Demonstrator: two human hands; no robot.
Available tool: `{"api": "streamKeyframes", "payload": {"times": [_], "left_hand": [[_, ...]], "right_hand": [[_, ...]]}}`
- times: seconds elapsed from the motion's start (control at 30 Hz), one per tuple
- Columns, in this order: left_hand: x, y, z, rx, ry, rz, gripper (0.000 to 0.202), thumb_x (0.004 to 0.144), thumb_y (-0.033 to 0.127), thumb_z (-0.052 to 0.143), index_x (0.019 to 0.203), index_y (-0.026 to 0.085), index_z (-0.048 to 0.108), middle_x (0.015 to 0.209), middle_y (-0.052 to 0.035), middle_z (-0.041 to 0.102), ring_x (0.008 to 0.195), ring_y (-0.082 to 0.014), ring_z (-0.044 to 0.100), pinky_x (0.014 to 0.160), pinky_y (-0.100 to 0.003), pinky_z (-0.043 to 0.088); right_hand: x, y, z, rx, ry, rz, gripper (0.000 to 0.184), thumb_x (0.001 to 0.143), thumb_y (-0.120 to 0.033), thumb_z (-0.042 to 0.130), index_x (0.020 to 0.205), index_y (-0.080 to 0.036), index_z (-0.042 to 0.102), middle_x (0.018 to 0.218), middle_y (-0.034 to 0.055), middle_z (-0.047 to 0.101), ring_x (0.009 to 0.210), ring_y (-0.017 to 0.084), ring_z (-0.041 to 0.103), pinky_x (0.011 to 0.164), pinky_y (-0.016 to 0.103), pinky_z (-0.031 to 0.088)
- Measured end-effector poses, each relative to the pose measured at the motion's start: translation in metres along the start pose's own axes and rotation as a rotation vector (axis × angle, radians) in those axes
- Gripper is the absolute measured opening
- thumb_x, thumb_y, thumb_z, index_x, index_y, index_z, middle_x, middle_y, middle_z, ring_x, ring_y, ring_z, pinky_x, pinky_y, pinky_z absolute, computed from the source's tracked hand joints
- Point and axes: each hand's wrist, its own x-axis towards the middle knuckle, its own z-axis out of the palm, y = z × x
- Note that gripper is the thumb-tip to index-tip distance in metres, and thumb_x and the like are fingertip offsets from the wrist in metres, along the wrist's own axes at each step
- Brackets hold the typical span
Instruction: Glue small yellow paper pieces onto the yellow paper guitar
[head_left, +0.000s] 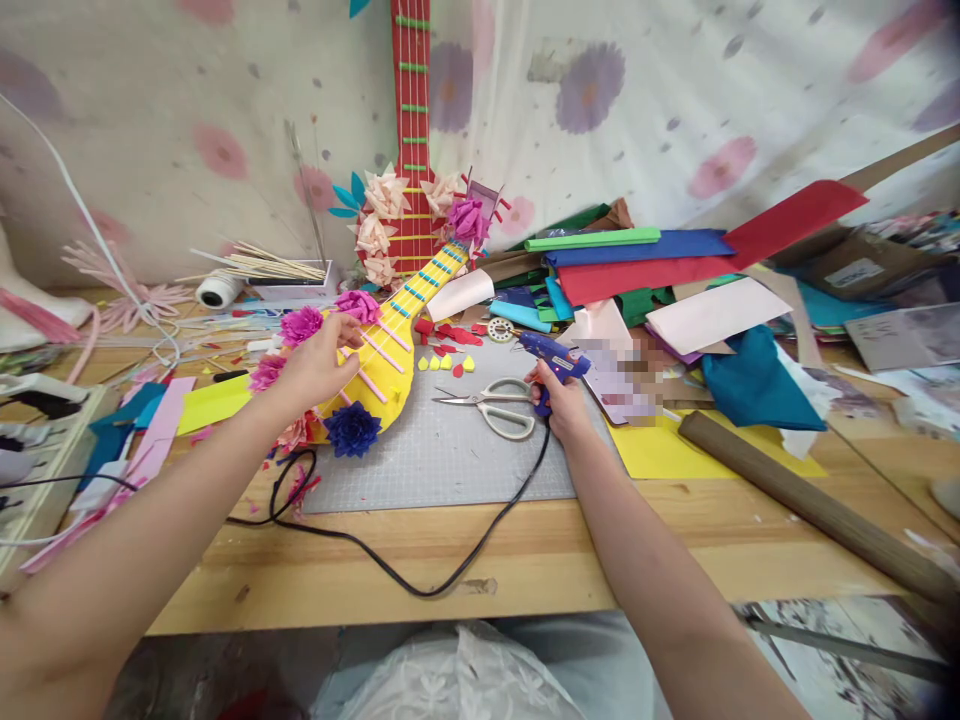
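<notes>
My right hand is wrapped around the handle of a blue hot glue gun, whose nozzle points up and left; its black cord loops across the table front. My left hand lies over a yellow paper pipa, thumb and fingers apart; whether it touches the surface I cannot tell. Pink strips, blue frets and strings run along the pipa. Around its edge sit pink paper flowers and a dark blue paper flower. Scissors with pale handles lie partly open beside the glue gun.
Beneath lies a grey cutting mat with small yellow and red paper pieces. A red paper pipa stands against the curtain. Coloured paper is piled right, near a brown roll. A power strip lies left.
</notes>
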Motion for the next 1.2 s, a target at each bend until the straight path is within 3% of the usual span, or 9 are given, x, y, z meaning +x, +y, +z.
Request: {"api": "streamKeyframes", "payload": {"times": [0.17, 0.33, 0.43, 0.77, 1.2], "left_hand": [[0.002, 0.002, 0.0, -0.076, 0.029, -0.045, 0.038, 0.071, 0.021, 0.048, 0.108, 0.018, 0.041, 0.097, -0.0054, 0.06, 0.091, -0.0173, 0.06, 0.082, -0.033, 0.048], [-0.008, 0.015, 0.01, 0.011, -0.214, 0.009, 0.047, 0.069, 0.024, 0.053, 0.113, 0.019, 0.038, 0.092, -0.0033, 0.059, 0.082, -0.0171, 0.061, 0.073, -0.031, 0.049], [-0.013, 0.021, 0.017, 0.093, -0.284, 0.065, 0.047, 0.069, 0.023, 0.054, 0.113, 0.022, 0.038, 0.094, -0.002, 0.06, 0.079, -0.0163, 0.062, 0.069, -0.029, 0.047], [-0.019, 0.051, 0.026, 0.309, -0.292, 0.015, 0.042, 0.073, 0.022, 0.051, 0.114, 0.023, 0.042, 0.1, -0.0019, 0.064, 0.082, -0.0191, 0.063, 0.062, -0.028, 0.043], [-0.019, 0.055, 0.027, 0.421, -0.306, 0.052, 0.035, 0.078, 0.016, 0.043, 0.112, 0.023, 0.046, 0.097, -0.0001, 0.066, 0.088, -0.0186, 0.063, 0.065, -0.028, 0.042]], "right_hand": [[0.0, 0.001, 0.0, -0.02, -0.004, -0.006, 0.038, 0.062, -0.054, 0.069, 0.065, -0.018, 0.057, 0.053, -0.0033, 0.054, 0.039, 0.005, 0.042, 0.037, 0.019, 0.033], [-0.001, 0.001, 0.0, -0.04, 0.001, -0.016, 0.038, 0.063, -0.054, 0.068, 0.064, -0.018, 0.057, 0.055, -0.0025, 0.056, 0.04, 0.005, 0.042, 0.037, 0.019, 0.034], [-0.002, 0.0, 0.0, -0.01, 0.001, -0.024, 0.038, 0.062, -0.054, 0.069, 0.065, -0.018, 0.057, 0.059, -0.002, 0.058, 0.041, 0.004, 0.042, 0.037, 0.019, 0.033], [-0.003, -0.001, 0.001, -0.004, -0.004, -0.015, 0.037, 0.061, -0.052, 0.071, 0.064, -0.018, 0.058, 0.058, -0.0017, 0.057, 0.041, 0.004, 0.042, 0.036, 0.019, 0.033], [0.0, 0.001, -0.002, -0.024, -0.019, -0.007, 0.037, 0.063, -0.051, 0.07, 0.065, -0.017, 0.058, 0.046, -0.0038, 0.05, 0.039, 0.005, 0.04, 0.036, 0.017, 0.033]]}}
